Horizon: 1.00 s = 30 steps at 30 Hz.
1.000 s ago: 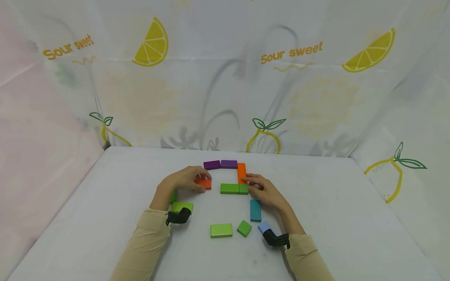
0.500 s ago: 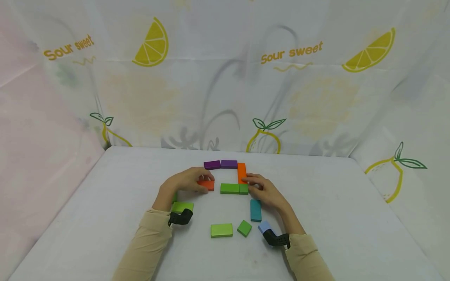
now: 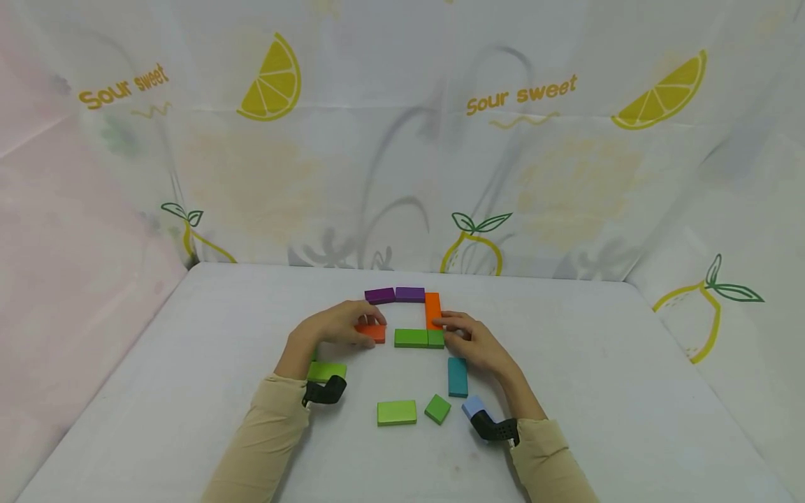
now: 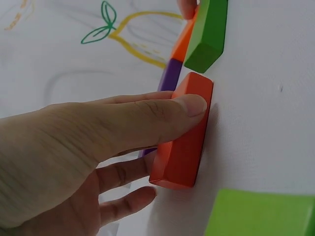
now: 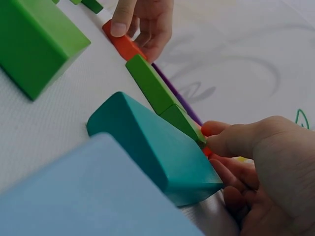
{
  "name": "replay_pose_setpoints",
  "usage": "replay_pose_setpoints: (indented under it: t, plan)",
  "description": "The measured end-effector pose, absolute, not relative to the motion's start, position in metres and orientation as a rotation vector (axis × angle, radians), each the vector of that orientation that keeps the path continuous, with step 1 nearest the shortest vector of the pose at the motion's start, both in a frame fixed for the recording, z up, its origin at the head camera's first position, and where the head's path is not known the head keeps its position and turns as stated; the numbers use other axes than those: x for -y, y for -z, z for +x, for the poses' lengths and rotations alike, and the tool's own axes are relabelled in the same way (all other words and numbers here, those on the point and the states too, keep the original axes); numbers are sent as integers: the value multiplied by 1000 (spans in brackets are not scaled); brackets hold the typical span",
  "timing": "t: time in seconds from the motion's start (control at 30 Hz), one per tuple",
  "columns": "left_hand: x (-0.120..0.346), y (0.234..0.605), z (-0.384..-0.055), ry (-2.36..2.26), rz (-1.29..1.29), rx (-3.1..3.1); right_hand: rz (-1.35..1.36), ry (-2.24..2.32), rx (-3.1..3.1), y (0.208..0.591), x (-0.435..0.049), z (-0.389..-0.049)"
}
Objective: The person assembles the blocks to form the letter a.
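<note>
In the head view my left hand (image 3: 336, 325) pinches a red-orange block (image 3: 378, 334), its thumb on the near face, as the left wrist view shows. To the right, across a small gap, lie a long green block (image 3: 411, 338) and a small green block (image 3: 436, 339) end to end. An upright-running orange block (image 3: 432, 307) extends behind the small one. My right hand (image 3: 478, 346) touches these two, thumb at the small green block's end and forefinger at the orange block's side. Behind stand a dark purple block (image 3: 379, 296) and a violet block (image 3: 410, 295).
A teal block (image 3: 458, 377) lies just below my right hand, with a light blue block (image 3: 474, 405) partly under the wrist camera. Nearer lie a lime block (image 3: 397, 412) and a turned green block (image 3: 437, 409). Another lime block (image 3: 328, 371) sits beside my left wrist.
My left hand has slid the red-orange block a little to the right, narrowing the gap to the long green block. The right hand has stayed in place.
</note>
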<state>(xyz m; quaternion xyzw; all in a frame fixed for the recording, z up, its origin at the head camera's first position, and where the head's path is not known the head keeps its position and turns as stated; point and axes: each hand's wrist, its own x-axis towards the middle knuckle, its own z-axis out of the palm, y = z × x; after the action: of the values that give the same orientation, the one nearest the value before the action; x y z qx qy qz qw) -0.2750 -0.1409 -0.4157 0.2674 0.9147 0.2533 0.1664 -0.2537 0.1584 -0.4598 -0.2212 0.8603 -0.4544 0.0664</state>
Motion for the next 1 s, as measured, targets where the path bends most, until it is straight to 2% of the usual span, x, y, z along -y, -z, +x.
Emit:
replay_pose_setpoints:
  t: [1.0]
  plan:
    - [134,418,-275,-737,879,-2587,-594,1365,-2598,456,-156,-253]
